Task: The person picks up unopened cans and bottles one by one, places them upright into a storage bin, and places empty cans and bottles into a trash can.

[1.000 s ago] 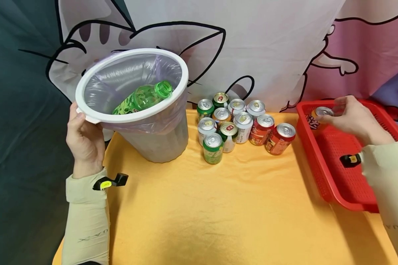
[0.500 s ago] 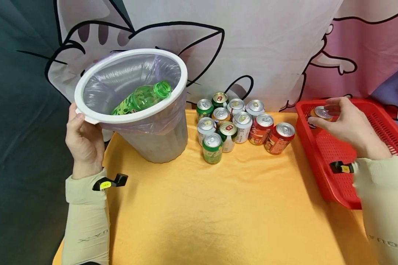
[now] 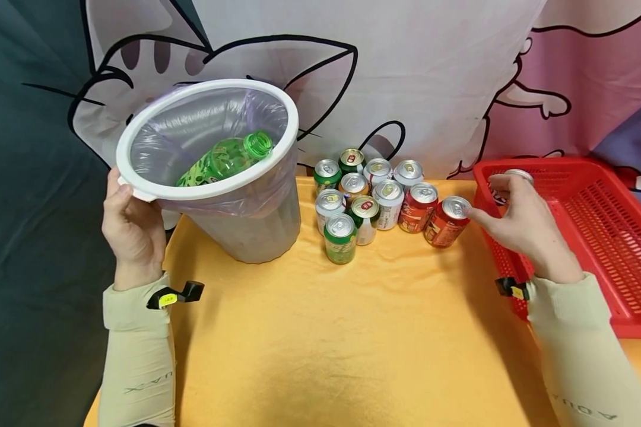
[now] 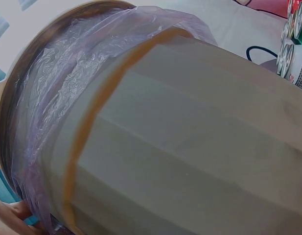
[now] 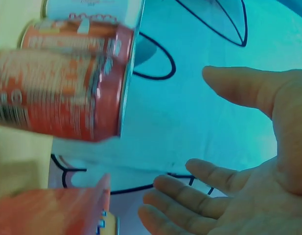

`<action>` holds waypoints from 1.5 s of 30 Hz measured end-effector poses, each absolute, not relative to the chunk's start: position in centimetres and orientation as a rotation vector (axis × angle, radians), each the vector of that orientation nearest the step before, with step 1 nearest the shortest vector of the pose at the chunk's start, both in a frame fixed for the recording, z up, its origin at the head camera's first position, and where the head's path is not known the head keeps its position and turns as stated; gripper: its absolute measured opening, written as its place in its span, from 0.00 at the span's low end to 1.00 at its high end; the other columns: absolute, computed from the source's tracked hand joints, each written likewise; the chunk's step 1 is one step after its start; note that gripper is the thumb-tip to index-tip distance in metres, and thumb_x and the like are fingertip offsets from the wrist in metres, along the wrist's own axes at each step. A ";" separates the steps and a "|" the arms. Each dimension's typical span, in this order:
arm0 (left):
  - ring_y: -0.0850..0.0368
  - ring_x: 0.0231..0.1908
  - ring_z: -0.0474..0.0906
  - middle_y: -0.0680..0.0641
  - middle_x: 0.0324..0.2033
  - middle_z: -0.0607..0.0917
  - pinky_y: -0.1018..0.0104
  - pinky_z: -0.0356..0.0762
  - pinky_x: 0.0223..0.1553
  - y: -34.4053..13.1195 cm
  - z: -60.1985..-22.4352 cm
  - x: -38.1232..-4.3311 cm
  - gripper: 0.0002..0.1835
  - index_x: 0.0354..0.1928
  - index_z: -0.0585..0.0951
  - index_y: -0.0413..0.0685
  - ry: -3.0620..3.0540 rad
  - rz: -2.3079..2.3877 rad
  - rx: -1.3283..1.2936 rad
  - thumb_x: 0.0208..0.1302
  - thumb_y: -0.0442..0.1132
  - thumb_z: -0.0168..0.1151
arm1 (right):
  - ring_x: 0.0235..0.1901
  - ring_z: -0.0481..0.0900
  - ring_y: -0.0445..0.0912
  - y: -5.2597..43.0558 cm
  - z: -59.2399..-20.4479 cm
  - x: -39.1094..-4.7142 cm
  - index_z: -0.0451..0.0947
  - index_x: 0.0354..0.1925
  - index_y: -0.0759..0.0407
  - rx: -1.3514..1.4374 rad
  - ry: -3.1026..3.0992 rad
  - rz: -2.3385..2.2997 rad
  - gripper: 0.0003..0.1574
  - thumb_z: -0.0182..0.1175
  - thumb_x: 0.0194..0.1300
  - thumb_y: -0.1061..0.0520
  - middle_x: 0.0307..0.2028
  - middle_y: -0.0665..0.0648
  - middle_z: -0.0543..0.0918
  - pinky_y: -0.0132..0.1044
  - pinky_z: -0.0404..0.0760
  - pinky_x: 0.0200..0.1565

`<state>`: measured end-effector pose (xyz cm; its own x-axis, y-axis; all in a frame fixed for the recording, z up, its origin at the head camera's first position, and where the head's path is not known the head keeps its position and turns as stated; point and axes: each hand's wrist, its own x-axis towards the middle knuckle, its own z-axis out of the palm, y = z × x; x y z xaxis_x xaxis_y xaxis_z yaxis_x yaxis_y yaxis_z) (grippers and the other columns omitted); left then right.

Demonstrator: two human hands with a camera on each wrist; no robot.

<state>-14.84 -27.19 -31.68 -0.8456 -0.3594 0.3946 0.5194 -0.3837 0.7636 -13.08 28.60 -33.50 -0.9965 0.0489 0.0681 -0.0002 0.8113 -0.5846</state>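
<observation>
A grey trash can [image 3: 256, 234] with a white rim and a purplish liner bag tilts on the yellow table; a green plastic bottle [image 3: 228, 159] lies inside. My left hand [image 3: 135, 234] grips the can's rim at its left side. Over the left edge of the red basket [image 3: 619, 237] hovers my right hand [image 3: 531, 225], fingers spread and holding nothing. In the right wrist view, red soda cans [image 5: 58, 93] lie ahead of the thumb, with a gap between. One soda can [image 3: 520, 174] stands in the basket, mostly hidden behind my right hand.
Several soda cans [image 3: 387, 201] stand in a tight group against the printed cloth backdrop [image 3: 432, 71], between trash can and basket. The yellow tabletop [image 3: 326, 332] spreads in front of them. A dark green curtain [image 3: 27, 237] hangs at the left.
My right hand has moved left, away from the can in the basket and towards the nearest red soda can. My left hand keeps its grip on the tilted trash can.
</observation>
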 end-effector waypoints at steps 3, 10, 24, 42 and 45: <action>0.52 0.60 0.70 0.43 0.60 0.77 0.56 0.58 0.65 -27.2 -31.7 -14.8 0.30 0.67 0.76 0.43 -1.322 -2.232 -0.218 0.61 0.41 0.51 | 0.60 0.69 0.69 27.6 -33.9 -12.6 0.58 0.75 0.68 -0.038 -2.920 0.950 0.55 0.69 0.66 0.39 0.68 0.75 0.69 0.67 0.67 0.61; 0.52 0.59 0.70 0.43 0.60 0.77 0.56 0.58 0.64 -27.1 -31.9 -14.8 0.30 0.67 0.76 0.43 -1.327 -2.236 -0.212 0.61 0.41 0.51 | 0.56 0.68 0.67 25.7 -35.6 -11.7 0.59 0.73 0.70 -0.056 -2.844 0.984 0.51 0.71 0.65 0.49 0.65 0.75 0.69 0.62 0.68 0.56; 0.52 0.57 0.72 0.43 0.57 0.77 0.58 0.62 0.61 -27.1 -31.8 -14.8 0.29 0.65 0.76 0.42 -1.285 -2.250 -0.214 0.60 0.40 0.52 | 0.62 0.66 0.71 23.5 -39.6 -13.7 0.58 0.73 0.71 -0.194 -2.683 0.955 0.51 0.69 0.63 0.50 0.64 0.78 0.66 0.66 0.65 0.64; 0.52 0.57 0.73 0.42 0.57 0.78 0.58 0.62 0.61 -27.2 -31.8 -14.9 0.29 0.65 0.77 0.42 -1.292 -2.240 -0.202 0.60 0.41 0.53 | 0.61 0.70 0.69 23.4 -41.3 -14.4 0.60 0.70 0.72 -0.329 -2.645 0.986 0.48 0.69 0.62 0.51 0.61 0.76 0.71 0.64 0.66 0.65; 0.52 0.57 0.73 0.43 0.57 0.78 0.58 0.61 0.62 -27.2 -31.8 -14.9 0.29 0.65 0.77 0.42 -1.293 -2.244 -0.209 0.60 0.41 0.53 | 0.62 0.70 0.69 23.6 -41.3 -14.3 0.60 0.70 0.71 -0.341 -2.661 0.986 0.49 0.70 0.61 0.51 0.62 0.76 0.71 0.64 0.66 0.65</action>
<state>-14.93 -27.16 -31.84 -0.8438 -0.3726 0.3861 0.5209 -0.3962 0.7561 -14.32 23.59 -41.33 -0.9322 0.3144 0.1796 0.1213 0.7386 -0.6631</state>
